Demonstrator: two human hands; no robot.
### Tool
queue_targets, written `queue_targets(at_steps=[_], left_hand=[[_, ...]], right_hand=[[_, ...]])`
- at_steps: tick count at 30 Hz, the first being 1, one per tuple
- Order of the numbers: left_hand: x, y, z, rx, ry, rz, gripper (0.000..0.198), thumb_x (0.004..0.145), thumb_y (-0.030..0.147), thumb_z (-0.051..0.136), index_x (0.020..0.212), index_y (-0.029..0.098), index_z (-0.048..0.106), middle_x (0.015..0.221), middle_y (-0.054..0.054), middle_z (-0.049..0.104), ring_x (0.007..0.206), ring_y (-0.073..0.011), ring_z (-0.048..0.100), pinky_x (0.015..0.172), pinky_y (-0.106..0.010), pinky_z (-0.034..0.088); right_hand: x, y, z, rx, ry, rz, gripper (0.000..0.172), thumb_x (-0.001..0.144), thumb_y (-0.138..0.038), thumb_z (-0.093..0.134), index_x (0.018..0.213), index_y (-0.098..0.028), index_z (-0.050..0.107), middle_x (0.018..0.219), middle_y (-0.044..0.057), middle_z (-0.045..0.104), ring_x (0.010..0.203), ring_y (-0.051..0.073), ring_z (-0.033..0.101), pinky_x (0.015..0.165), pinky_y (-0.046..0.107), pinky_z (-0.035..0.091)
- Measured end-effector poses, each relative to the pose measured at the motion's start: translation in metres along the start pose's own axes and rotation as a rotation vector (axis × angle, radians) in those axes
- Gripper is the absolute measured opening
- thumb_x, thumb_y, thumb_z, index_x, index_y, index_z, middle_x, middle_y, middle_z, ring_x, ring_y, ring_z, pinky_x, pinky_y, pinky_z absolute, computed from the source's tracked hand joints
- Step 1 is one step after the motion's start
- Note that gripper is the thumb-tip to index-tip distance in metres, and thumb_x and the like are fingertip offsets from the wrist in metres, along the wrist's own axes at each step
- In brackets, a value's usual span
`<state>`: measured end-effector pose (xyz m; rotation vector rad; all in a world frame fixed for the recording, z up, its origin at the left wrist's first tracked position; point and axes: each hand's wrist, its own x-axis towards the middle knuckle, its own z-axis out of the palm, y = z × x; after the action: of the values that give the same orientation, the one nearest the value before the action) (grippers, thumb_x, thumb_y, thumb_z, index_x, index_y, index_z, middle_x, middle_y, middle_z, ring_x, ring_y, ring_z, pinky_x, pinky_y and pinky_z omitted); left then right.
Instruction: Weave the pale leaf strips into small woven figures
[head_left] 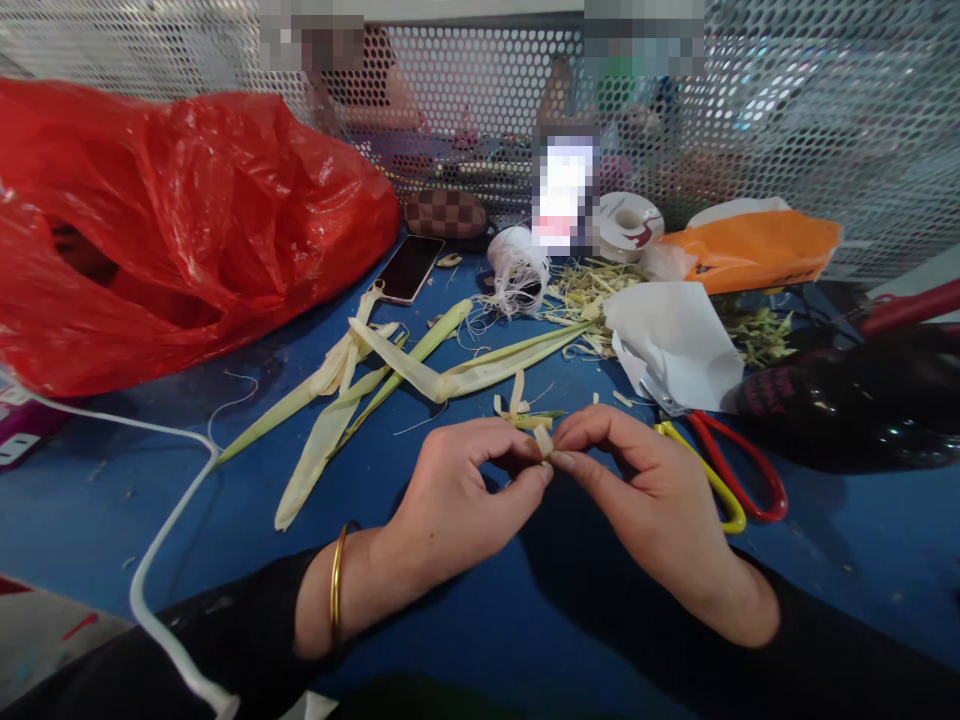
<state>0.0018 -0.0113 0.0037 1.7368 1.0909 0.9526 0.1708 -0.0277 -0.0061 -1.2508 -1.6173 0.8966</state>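
Both of my hands meet over the blue table, pinching a small folded piece of pale corn husk (544, 440). My left hand (457, 490), with a gold bangle at the wrist, grips it from the left between thumb and fingers. From the right, the thumb and index finger of my right hand (645, 490) close on the same piece. Just beyond the fingertips lie short husk scraps (516, 398). Longer pale green and cream corn husks (405, 362) spread across the table past my left hand. Scissors (739, 470) with red and yellow handles rest beside my right hand.
A big red plastic bag (187, 230) fills the back left. Behind the husks are a phone (411, 268), white thread (517, 265), a lit blurred screen (564, 190) and a white spool (628, 225). White paper (675, 335) and a dark bottle (855, 400) lie right. A white cable (161, 540) crosses left.
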Motion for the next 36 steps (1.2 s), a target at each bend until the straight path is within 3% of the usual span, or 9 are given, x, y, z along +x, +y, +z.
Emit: queue_targets(at_steps=[6, 8, 13, 17, 21, 28, 36], left_hand=[[-0.0006, -0.0005, 0.0002, -0.004, -0.012, -0.081, 0.016, 0.077, 0.011, 0.059, 0.063, 0.015, 0.063, 0.063, 0.002, 0.063, 0.060, -0.0088, 0.056, 0.060, -0.019, 0.042], [-0.0001, 0.0014, -0.0007, -0.029, -0.013, -0.111, 0.015, 0.076, 0.011, 0.059, 0.062, 0.015, 0.064, 0.063, 0.002, 0.062, 0.060, -0.0091, 0.055, 0.059, -0.019, 0.042], [0.0032, 0.0019, -0.0034, -0.164, -0.042, -0.259, 0.009, 0.072, 0.013, 0.063, 0.065, 0.014, 0.069, 0.063, 0.000, 0.062, 0.060, -0.0101, 0.054, 0.058, -0.021, 0.040], [0.0060, -0.0012, -0.0048, -0.509, -0.098, -0.468, 0.013, 0.073, 0.019, 0.065, 0.061, 0.014, 0.067, 0.061, 0.001, 0.061, 0.060, -0.0091, 0.052, 0.060, -0.020, 0.041], [0.0062, -0.0023, -0.0048, -0.666, -0.099, -0.574, 0.015, 0.072, 0.021, 0.067, 0.058, 0.015, 0.067, 0.059, 0.000, 0.063, 0.058, -0.0090, 0.055, 0.062, -0.020, 0.043], [0.0061, -0.0014, -0.0042, -0.614, -0.116, -0.548, 0.011, 0.072, 0.021, 0.069, 0.064, 0.015, 0.071, 0.061, -0.001, 0.063, 0.062, -0.0107, 0.057, 0.064, -0.022, 0.045], [0.0052, 0.0010, -0.0043, -0.387, -0.062, -0.437, 0.008, 0.073, 0.019, 0.068, 0.067, 0.014, 0.070, 0.065, 0.000, 0.065, 0.062, -0.0104, 0.056, 0.060, -0.021, 0.044]], right_hand=[[0.0021, -0.0004, 0.0011, 0.086, 0.006, 0.141, 0.008, 0.083, -0.023, 0.067, 0.091, -0.021, 0.064, 0.079, -0.002, 0.066, 0.072, 0.012, 0.061, 0.067, 0.022, 0.049], [0.0036, -0.0002, 0.0013, 0.077, -0.016, 0.154, 0.004, 0.083, -0.023, 0.066, 0.085, -0.020, 0.066, 0.076, -0.002, 0.066, 0.072, 0.012, 0.060, 0.067, 0.022, 0.049], [0.0048, -0.0011, 0.0013, 0.032, -0.004, 0.119, 0.012, 0.081, -0.021, 0.068, 0.070, -0.020, 0.062, 0.068, -0.004, 0.061, 0.065, 0.011, 0.056, 0.061, 0.021, 0.046], [0.0026, 0.0006, 0.0002, 0.007, 0.030, -0.002, 0.005, 0.083, -0.018, 0.068, 0.083, -0.021, 0.064, 0.076, -0.002, 0.064, 0.070, 0.012, 0.059, 0.065, 0.022, 0.049], [0.0019, 0.0047, -0.0013, -0.073, 0.025, -0.232, 0.014, 0.083, -0.010, 0.066, 0.090, -0.021, 0.064, 0.085, 0.001, 0.064, 0.079, 0.015, 0.062, 0.073, 0.028, 0.051], [0.0020, 0.0043, -0.0023, -0.159, 0.024, -0.260, 0.014, 0.085, -0.009, 0.063, 0.084, -0.023, 0.065, 0.081, 0.001, 0.064, 0.076, 0.016, 0.063, 0.070, 0.030, 0.052], [0.0016, 0.0018, -0.0016, -0.135, 0.014, -0.224, 0.013, 0.084, -0.009, 0.064, 0.081, -0.021, 0.063, 0.080, 0.002, 0.061, 0.076, 0.016, 0.060, 0.070, 0.029, 0.049]])
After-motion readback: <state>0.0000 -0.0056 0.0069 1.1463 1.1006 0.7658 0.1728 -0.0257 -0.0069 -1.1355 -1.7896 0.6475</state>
